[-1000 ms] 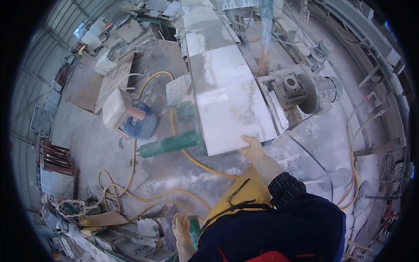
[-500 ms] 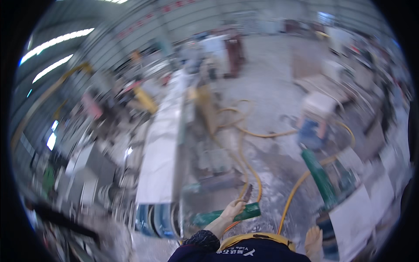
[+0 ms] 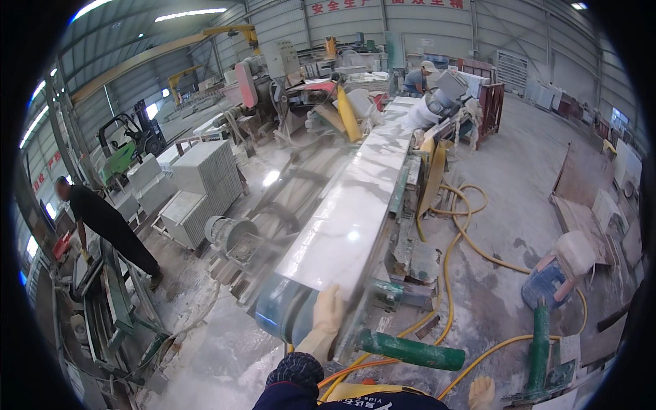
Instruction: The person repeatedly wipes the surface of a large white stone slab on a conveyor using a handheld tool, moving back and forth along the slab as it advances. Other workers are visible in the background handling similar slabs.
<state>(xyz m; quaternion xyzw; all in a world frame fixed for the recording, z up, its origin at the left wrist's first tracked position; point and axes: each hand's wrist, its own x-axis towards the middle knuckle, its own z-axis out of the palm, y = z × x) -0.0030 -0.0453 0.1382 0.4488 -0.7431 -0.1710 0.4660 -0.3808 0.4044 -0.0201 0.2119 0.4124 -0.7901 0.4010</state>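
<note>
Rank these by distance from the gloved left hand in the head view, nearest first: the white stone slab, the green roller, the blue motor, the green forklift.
From the left hand:
1. White stone slab: the hand rests on its near end.
2. Green roller: low, to the right.
3. Blue motor: on the floor, far right.
4. Green forklift: far back left.

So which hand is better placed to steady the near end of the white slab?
Probably left: the gloved left hand already rests on the slab end; the right hand hangs low, apart.
</note>
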